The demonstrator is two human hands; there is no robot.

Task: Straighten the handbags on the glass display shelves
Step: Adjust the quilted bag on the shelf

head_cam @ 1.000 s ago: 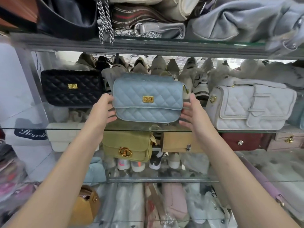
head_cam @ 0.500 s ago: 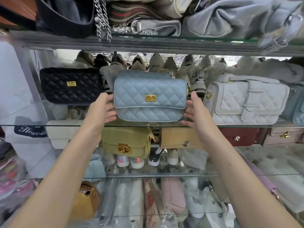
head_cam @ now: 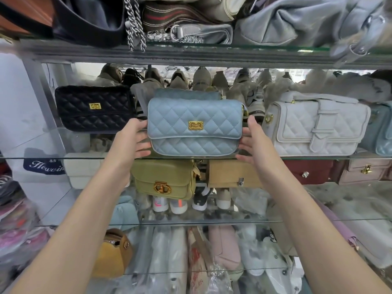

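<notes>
Two hands up at the glass shelf's (head_cam: pixel 63 158) front edge | left hand (head_cam: pixel 133 139) and right hand (head_cam: pixel 252 143), fingers nearly straight, press the ends of the blue quilted bag (head_cam: pixel 195 126) | bag upright, mid-front edge, clasp outward | black quilted bag (head_cam: pixel 93 108) left, grey quilted bag (head_cam: pixel 318 128) right, both apart | shoes (head_cam: pixel 201 78) along the back edge

A: Hidden?
B: Rear bag (head_cam: pixel 186 93), only its top shows above blue bag (head_cam: pixel 194 126). Left arm (head_cam: pixel 95 198) covers part of cream bag (head_cam: pixel 82 170) and cuts label (head_cam: pixel 45 166) text.
A: Cropped?
B: Teal bag (head_cam: pixel 381 128) by right edge, top bags (head_cam: pixel 297 18) by top edge.
A: Blur?
B: Shoes (head_cam: pixel 201 77) at back soft, bottom-shelf wrapped goods (head_cam: pixel 169 251) unreadable. Right hand (head_cam: pixel 254 143) touching blue bag or just off: can't tell.
</notes>
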